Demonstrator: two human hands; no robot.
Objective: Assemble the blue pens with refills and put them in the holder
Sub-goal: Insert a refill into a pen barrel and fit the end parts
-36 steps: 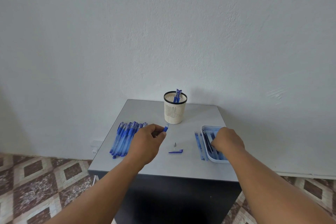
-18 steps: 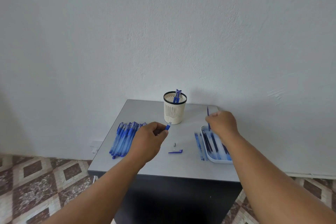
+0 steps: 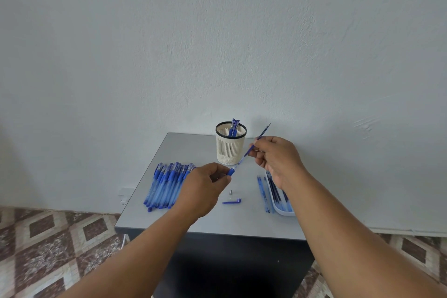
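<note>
Right hand [image 3: 278, 159]: pinches a refill [image 3: 260, 138], now lifted from the tray [image 3: 281, 211] and slanted into the barrel.
Left hand [image 3: 202, 189]: grips the pen barrel [image 3: 231, 172], still above the table [image 3: 254, 220].
Holder [image 3: 231, 150]: behind, pens inside.
Pen pile [image 3: 167, 186]: left.
Tip [image 3: 230, 192], cap [image 3: 232, 201]: lying loose between hands.
Writing: none readable.

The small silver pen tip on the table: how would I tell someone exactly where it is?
On the grey table, look in front of the cream holder, between the two hands. The silver tip stands there alone, just behind a loose blue cap; it is the only metal, non-blue piece.
</note>
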